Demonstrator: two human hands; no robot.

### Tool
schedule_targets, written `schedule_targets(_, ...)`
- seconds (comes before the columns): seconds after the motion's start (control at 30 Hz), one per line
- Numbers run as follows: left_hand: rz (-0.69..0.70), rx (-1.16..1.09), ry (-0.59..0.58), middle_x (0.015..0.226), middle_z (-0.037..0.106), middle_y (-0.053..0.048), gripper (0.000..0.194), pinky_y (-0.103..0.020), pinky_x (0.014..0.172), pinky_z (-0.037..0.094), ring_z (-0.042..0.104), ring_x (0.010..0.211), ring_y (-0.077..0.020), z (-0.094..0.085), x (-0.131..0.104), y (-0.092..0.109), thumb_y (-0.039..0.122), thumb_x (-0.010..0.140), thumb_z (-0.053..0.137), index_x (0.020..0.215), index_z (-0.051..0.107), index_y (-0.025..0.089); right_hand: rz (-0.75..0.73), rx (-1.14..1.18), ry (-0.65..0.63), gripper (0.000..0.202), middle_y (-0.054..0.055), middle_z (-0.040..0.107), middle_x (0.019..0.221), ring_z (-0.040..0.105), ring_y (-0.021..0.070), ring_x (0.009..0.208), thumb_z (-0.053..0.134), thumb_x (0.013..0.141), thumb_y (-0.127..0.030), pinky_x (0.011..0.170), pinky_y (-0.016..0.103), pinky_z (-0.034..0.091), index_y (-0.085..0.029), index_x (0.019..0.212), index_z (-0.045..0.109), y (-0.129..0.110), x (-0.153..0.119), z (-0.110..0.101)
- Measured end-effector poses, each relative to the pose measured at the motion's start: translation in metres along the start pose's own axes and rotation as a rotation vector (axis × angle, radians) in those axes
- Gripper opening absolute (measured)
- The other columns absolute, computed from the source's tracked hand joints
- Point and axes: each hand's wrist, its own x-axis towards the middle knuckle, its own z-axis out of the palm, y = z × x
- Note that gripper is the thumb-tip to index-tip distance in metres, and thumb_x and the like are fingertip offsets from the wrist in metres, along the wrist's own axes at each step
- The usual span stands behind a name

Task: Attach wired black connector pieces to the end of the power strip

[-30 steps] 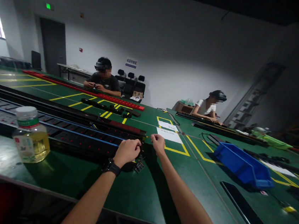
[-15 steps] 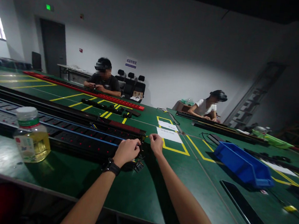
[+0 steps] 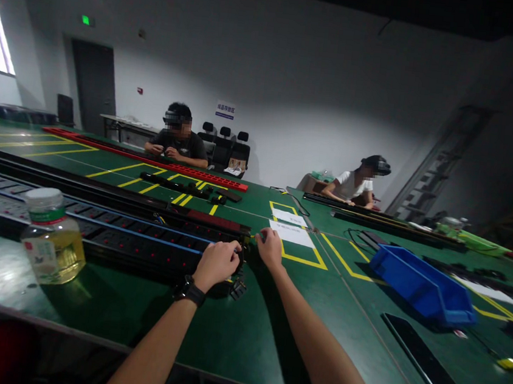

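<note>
A long black rail assembly with blue strips and red dots lies across the left half of the green table. My left hand, with a black watch on the wrist, rests on its right end with bent fingers; whatever is under the fingertips is hidden. Just right of that end is my right hand, thumb and fingers closed on something small near a yellow-green bit at the rail's tip. A small black connector hangs by the rail end, below my left hand.
A bottle of yellow liquid stands at the left. To the right are a blue bin and a dark phone-like slab. White papers lie beyond my right hand. Two people sit across the table, with a red rail near one.
The view has shifted slightly. My right hand has turned a little, its fingers still by the rail end. My left hand has stayed on the rail.
</note>
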Motion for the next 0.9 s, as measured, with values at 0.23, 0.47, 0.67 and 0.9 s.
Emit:
schedule_targets(0.23, -0.010, 0.019, -0.018, 0.103, 0.079, -0.003, 0.026, -0.033, 0.087, 0.048, 0.072, 0.098, -0.0236, -0.003, 0.002, 0.003, 0.026, 0.094, 0.051, 0.108, 0.071, 0.028, 0.019, -0.179, -0.088, 0.046, 0.013, 0.064, 0.133, 0.056, 0.0265, 0.121, 0.032, 0.102, -0.021, 0.097, 0.036, 0.043, -0.021, 0.138, 0.061, 0.035, -0.014, -0.027)
schedule_targets(0.47, -0.012, 0.017, -0.038, 0.104, 0.079, -0.003, 0.028, -0.031, 0.086, 0.048, 0.071, 0.097, -0.0215, -0.006, 0.003, 0.003, 0.025, 0.094, 0.049, 0.110, 0.071, 0.028, 0.046, -0.234, -0.384, 0.068, 0.011, 0.035, 0.166, 0.040, 0.0325, 0.145, 0.039, 0.102, -0.058, 0.110, 0.049, 0.038, -0.025, 0.160, 0.035, 0.039, -0.018, -0.021)
schedule_targets(0.67, -0.013, 0.014, -0.056, 0.105, 0.079, -0.003, 0.027, -0.030, 0.085, 0.048, 0.071, 0.096, -0.0209, -0.007, 0.004, 0.002, 0.025, 0.094, 0.050, 0.111, 0.071, 0.027, 0.090, -0.153, -0.329, 0.072, 0.020, 0.053, 0.151, 0.054, 0.0358, 0.132, 0.052, 0.097, -0.060, 0.104, 0.048, 0.041, -0.020, 0.156, 0.041, 0.041, -0.014, -0.020)
schedule_targets(0.9, -0.001, 0.010, -0.043, 0.104, 0.078, -0.003, 0.024, -0.030, 0.086, 0.048, 0.071, 0.097, -0.0207, -0.004, 0.004, -0.001, 0.026, 0.095, 0.052, 0.107, 0.072, 0.027, 0.175, -0.190, -0.220, 0.026, 0.014, 0.076, 0.104, 0.070, 0.0267, 0.097, 0.055, 0.098, -0.029, 0.085, 0.034, 0.043, -0.019, 0.119, 0.067, 0.043, -0.005, -0.027)
